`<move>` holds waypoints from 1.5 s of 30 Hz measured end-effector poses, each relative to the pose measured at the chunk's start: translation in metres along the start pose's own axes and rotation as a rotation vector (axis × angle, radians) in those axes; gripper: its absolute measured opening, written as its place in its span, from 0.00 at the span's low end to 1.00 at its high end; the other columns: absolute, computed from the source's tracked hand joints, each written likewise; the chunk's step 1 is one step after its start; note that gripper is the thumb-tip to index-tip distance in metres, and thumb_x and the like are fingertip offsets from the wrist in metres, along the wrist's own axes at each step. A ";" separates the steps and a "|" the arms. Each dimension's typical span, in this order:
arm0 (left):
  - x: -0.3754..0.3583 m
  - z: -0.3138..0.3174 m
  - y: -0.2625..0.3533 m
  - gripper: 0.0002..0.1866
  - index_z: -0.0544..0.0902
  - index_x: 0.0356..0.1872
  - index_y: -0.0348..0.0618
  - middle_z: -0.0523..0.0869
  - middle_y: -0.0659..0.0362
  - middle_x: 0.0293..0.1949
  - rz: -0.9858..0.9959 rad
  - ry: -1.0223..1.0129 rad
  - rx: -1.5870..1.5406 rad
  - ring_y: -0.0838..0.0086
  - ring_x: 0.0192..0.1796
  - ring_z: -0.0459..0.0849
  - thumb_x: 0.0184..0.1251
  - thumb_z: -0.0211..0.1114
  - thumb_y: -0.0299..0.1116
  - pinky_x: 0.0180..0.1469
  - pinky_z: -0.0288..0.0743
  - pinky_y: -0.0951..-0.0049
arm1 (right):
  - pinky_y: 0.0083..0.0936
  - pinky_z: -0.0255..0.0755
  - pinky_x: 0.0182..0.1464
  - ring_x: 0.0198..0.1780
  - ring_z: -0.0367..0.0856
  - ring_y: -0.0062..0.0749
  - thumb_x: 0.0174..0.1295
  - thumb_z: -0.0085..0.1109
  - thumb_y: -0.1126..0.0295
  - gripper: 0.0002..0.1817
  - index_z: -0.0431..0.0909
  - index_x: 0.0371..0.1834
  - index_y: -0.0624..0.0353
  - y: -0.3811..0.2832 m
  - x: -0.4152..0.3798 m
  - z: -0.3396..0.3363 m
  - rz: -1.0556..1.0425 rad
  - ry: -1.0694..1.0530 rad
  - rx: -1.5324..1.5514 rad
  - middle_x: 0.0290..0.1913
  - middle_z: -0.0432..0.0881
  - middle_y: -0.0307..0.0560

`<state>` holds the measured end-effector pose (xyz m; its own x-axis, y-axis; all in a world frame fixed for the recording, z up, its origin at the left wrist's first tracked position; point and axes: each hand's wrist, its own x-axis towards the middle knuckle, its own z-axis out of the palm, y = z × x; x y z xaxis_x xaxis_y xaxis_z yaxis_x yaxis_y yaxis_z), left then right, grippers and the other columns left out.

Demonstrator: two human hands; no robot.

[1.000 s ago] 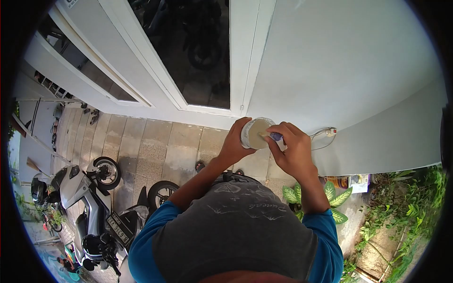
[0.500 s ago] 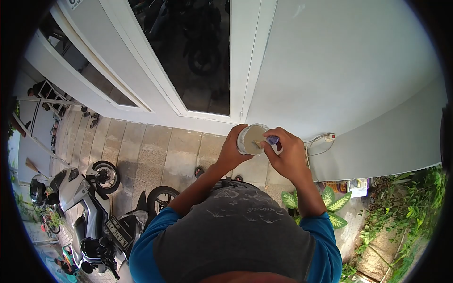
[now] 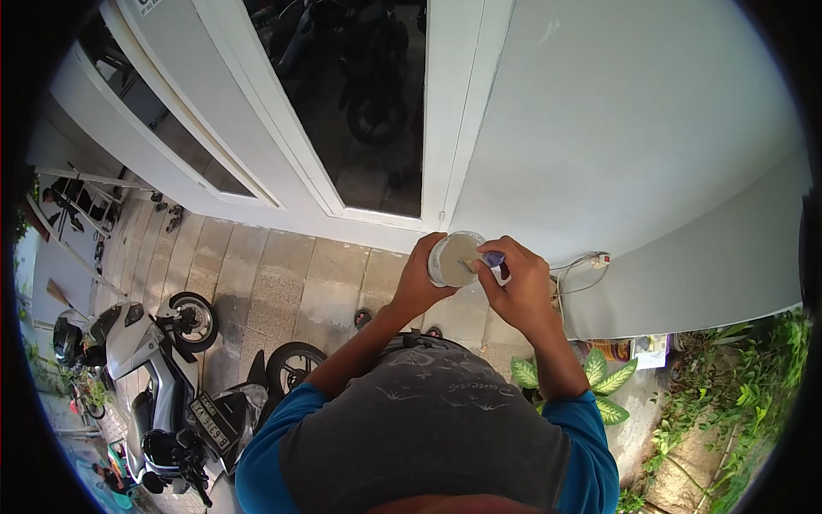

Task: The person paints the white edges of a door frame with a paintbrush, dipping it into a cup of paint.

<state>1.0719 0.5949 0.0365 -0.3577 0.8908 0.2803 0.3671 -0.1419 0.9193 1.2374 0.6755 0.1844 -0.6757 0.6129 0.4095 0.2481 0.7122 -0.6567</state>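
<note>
My left hand [image 3: 419, 278] is wrapped around the side of a white round tub [image 3: 434, 265], held in front of my body. Inside it shows a smooth grey-beige paste [image 3: 458, 255]. Between the thumb and fingers of my right hand [image 3: 518, 283] is a purple-handled tool [image 3: 493, 257]. Its short tip reaches over the tub and meets the paste near the right side; most of the tool is hidden by my fingers. A white piece shows beneath that hand, beside the tub.
A glazed door [image 3: 368, 128] and a pale wall [image 3: 634, 128] stand ahead. Motorcycles [image 3: 163, 377] are parked on the left over paving tiles [image 3: 248, 283]. To the right are a white socket box with cable [image 3: 602, 259], a leafy plant [image 3: 610, 384] and greenery [image 3: 736, 385].
The view has shifted slightly. The tool's tip has moved a little within the tub, while both hands keep their holds.
</note>
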 end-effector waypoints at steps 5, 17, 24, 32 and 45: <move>0.000 -0.001 -0.004 0.48 0.65 0.68 0.42 0.78 0.52 0.61 -0.002 0.009 -0.003 0.63 0.64 0.78 0.44 0.85 0.29 0.64 0.74 0.63 | 0.24 0.70 0.27 0.22 0.75 0.28 0.58 0.71 0.74 0.11 0.82 0.42 0.59 0.002 0.000 0.004 -0.030 0.040 0.005 0.29 0.82 0.46; 0.002 0.000 -0.001 0.47 0.68 0.66 0.43 0.76 0.50 0.61 -0.042 0.034 -0.072 0.55 0.65 0.76 0.39 0.83 0.26 0.66 0.71 0.59 | 0.29 0.72 0.26 0.21 0.77 0.33 0.58 0.70 0.70 0.10 0.81 0.41 0.59 0.008 0.004 0.004 0.070 0.009 0.053 0.31 0.84 0.48; 0.004 0.004 -0.006 0.48 0.68 0.66 0.43 0.76 0.50 0.61 -0.042 0.032 -0.046 0.55 0.65 0.76 0.38 0.83 0.26 0.67 0.71 0.60 | 0.21 0.69 0.28 0.24 0.74 0.22 0.58 0.69 0.75 0.08 0.80 0.38 0.61 0.016 0.001 0.004 0.141 0.020 0.102 0.29 0.82 0.43; -0.001 0.003 -0.025 0.49 0.68 0.67 0.43 0.75 0.51 0.62 -0.065 0.031 -0.070 0.57 0.67 0.75 0.38 0.84 0.26 0.68 0.70 0.60 | 0.17 0.67 0.30 0.27 0.72 0.16 0.59 0.68 0.77 0.08 0.78 0.37 0.62 0.028 -0.011 0.019 0.186 0.098 0.192 0.27 0.79 0.37; 0.022 -0.003 -0.063 0.50 0.64 0.70 0.42 0.77 0.52 0.61 -0.028 -0.099 -0.087 0.64 0.66 0.77 0.43 0.85 0.26 0.67 0.72 0.62 | 0.19 0.74 0.36 0.32 0.80 0.20 0.65 0.65 0.78 0.05 0.79 0.41 0.63 0.061 -0.038 0.053 0.553 0.543 0.787 0.34 0.81 0.41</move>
<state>1.0385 0.6223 -0.0143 -0.2782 0.9327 0.2295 0.2806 -0.1496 0.9481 1.2414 0.6774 0.0945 -0.1651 0.9857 0.0323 -0.2193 -0.0048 -0.9756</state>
